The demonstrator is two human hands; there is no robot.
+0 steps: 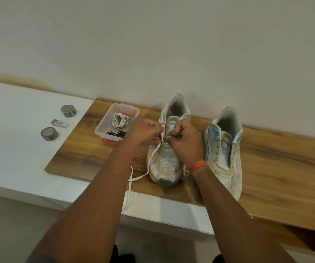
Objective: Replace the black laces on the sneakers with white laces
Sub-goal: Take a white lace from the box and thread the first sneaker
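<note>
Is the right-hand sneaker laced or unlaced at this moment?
Unlaced: the right-hand sneaker shows bare eyelets and an exposed tongue, with no lace across them.

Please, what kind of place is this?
Probably a room in a home: a plain painted wall, a white ledge bearing a wooden board, and worn sneakers on it.

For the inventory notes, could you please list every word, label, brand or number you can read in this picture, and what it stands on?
Eraser: a purple wrapper carries print, too blurred to read.
Two round tins: patterned sides, no legible text.
Left sneaker and right sneaker: tongue patches and side marks, nothing readable.
Plastic box: no text visible.
Nothing here can be quoted.
</note>
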